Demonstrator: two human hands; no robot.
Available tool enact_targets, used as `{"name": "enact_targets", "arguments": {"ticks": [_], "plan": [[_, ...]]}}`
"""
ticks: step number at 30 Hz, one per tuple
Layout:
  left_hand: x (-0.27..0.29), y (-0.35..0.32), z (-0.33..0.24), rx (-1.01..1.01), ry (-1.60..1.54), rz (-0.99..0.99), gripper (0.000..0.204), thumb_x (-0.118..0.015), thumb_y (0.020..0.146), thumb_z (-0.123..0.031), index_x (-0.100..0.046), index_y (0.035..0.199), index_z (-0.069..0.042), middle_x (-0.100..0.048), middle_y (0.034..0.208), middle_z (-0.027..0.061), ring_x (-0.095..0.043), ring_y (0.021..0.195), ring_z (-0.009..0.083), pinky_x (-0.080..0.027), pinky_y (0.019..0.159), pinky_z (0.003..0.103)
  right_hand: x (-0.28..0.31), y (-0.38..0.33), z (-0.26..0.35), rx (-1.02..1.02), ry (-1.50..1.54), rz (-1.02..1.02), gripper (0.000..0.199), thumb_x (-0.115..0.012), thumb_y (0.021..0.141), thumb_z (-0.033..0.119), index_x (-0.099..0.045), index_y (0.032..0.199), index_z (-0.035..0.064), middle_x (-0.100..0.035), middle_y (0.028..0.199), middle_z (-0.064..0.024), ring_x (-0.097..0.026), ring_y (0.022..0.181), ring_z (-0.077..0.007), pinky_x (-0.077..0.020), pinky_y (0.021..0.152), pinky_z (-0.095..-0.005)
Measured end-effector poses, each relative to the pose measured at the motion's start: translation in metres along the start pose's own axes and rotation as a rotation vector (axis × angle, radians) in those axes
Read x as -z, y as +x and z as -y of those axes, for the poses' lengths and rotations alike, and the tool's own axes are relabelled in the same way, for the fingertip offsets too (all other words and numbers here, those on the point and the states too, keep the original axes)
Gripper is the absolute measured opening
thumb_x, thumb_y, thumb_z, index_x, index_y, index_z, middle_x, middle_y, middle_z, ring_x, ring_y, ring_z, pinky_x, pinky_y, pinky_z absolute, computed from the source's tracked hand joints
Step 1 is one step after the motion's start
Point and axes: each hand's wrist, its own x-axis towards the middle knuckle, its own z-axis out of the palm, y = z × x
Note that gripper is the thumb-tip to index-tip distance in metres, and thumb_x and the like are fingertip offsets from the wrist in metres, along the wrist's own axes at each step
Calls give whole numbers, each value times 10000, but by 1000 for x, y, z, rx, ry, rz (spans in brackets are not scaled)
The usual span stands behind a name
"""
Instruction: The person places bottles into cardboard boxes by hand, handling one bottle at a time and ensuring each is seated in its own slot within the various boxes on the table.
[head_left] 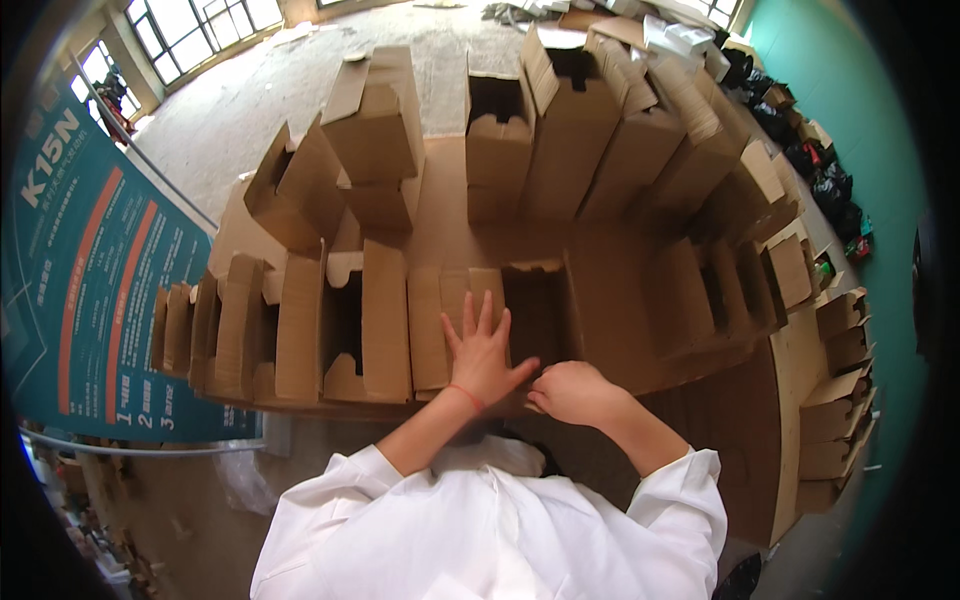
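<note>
My left hand lies with its fingers spread on the front of a brown cardboard box, near the middle of the table's front edge. A red string circles that wrist. Just to the right, my right hand is closed, its knuckles up and its thumb tucked under. Whatever its fingers may grip is hidden. The hands nearly touch at the lower corner of an open-topped carton with a dark inside. Left of my left hand stands another open carton with its flaps up.
Several upright cartons line the table's far side, and a tall carton stands on another. More boxes crowd the left end. A green banner leans at left. Small boxes and black bags lie along the right wall.
</note>
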Motion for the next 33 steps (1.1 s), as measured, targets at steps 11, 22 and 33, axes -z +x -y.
{"name": "enact_targets", "arguments": {"ticks": [11,22,33], "plan": [[-7,0,3,-28,1,35,899,-750,666,-388,-361,1453,-199,-180,1548,162,-56,1441,399,-12,1073,691,7,107,-88,-132,-573,-652,577,-694,779,235,-502,1283,28,-486,1345,-154,-401,1306,-293,-263,1125,-406],[-12,-4,7,-38,-37,-53,775,-691,701,-284,-423,1416,-154,-221,1532,160,-81,1436,400,-23,1082,680,61,-7,-151,-332,24,-1296,244,-524,847,38,-621,1064,-17,-619,1091,-206,-558,1080,-361,-446,954,-432],[-13,0,5,-37,-73,-61,737,-689,703,-238,-451,1395,-147,-228,1530,151,-98,1432,396,-41,1082,680,-3,-76,-279,-601,467,-598,278,-536,896,80,-596,1156,3,-637,1115,-183,-624,959,-319,-516,796,-406]]}}
